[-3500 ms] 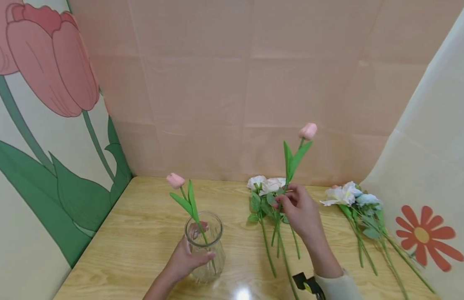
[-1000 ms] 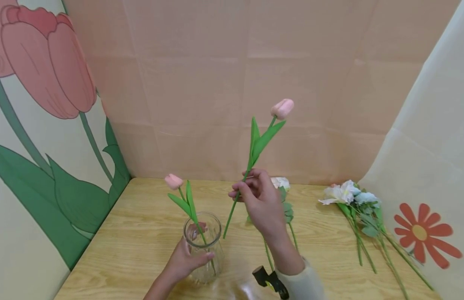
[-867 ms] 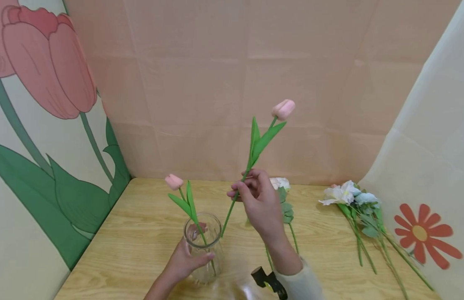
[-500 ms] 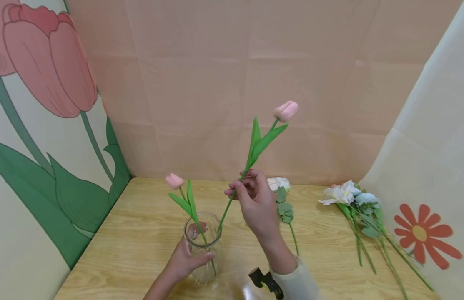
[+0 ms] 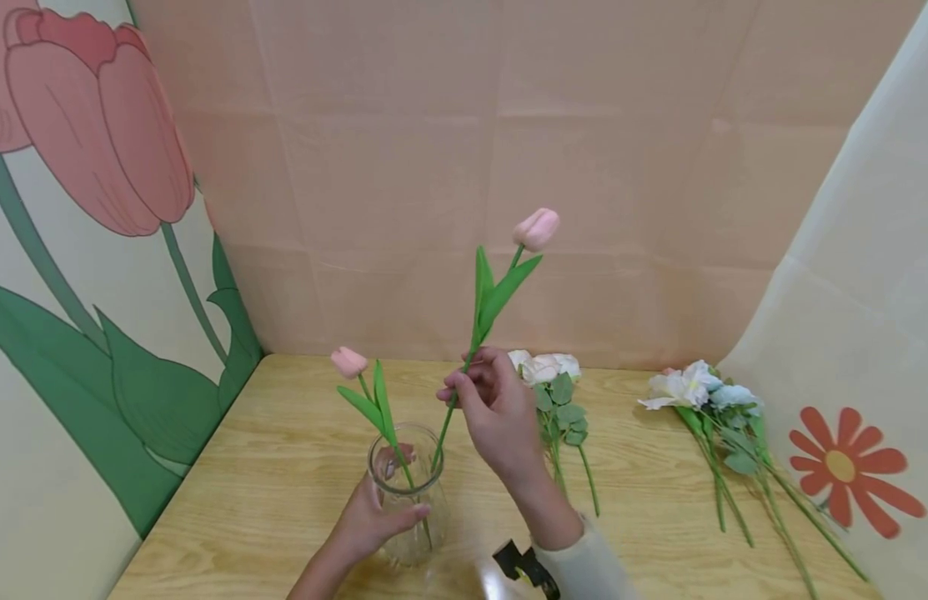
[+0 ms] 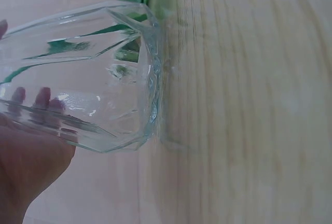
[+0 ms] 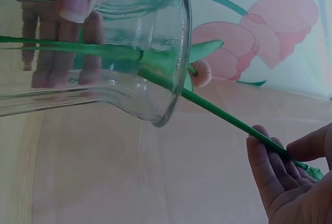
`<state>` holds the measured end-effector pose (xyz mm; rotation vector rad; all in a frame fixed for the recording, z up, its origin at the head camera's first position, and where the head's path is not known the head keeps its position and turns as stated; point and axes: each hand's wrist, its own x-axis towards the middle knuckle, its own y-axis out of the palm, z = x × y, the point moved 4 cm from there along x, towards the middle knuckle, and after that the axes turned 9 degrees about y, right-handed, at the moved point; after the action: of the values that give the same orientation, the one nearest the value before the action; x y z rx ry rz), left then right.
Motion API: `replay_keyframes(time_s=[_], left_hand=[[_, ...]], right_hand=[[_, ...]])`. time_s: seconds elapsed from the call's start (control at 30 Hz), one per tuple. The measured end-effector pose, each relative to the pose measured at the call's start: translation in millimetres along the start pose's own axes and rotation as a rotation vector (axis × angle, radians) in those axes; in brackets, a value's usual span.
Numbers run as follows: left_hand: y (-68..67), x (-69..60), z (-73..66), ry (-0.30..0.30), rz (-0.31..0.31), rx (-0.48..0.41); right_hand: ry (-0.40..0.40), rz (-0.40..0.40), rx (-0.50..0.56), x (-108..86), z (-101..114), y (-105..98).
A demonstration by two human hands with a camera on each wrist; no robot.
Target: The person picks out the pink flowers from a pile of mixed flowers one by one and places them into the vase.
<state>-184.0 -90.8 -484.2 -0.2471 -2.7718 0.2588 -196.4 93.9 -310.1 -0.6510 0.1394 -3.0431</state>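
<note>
Table with a pale yellow wood grain (image 5: 276,467) fills the lower half of the head view, a bright glare near its front edge. Behind it hangs a creased, dull pink cloth (image 5: 381,183). On the left, a cream panel carries a large printed tulip (image 5: 103,133) with broad green leaves; on the right, a whitish sheet (image 5: 876,275) slopes down, printed with a red daisy (image 5: 840,467). White flowers with green leaves (image 5: 563,414) lie on the tabletop just beyond the right wrist, and a mixed white and pale blue bunch (image 5: 707,408) lies farther right, near the daisy. A clear glass vase (image 5: 438,525) stands upright toward the front. The left hand (image 5: 375,517) is wrapped round its side, thumb to the front, fingers showing through the glass. One pink tulip (image 5: 389,427) already stands in it, leaning left. The right hand (image 5: 504,417) pinches the stem of another tulip (image 5: 482,329) between thumb and fingers, below its leaves. That flower tilts right above the hand, while its lower end sits inside the vase's neck, beside the first stem. A black device (image 5: 524,569) shows at the right wrist, by a pale sleeve (image 5: 584,567).
</note>
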Motion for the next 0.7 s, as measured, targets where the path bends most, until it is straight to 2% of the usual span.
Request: replay_keyframes(time_s=[0.2,0.47,0.7], left_hand=[[0.2,0.3,0.3,0.027,0.006,0.014],[0.9,-0.2,1.2,0.008,0.002,0.005],[0.6,-0.3,1.2,0.000,0.004,-0.018]], right_hand=[[-0.011,0.023,-0.020,-3.0,-3.6,4.2],[-0.006,0.047,-0.022,-5.0,-8.0,9.7],[0.001,0.039,-0.093,-7.2,-11.1,14.2]])
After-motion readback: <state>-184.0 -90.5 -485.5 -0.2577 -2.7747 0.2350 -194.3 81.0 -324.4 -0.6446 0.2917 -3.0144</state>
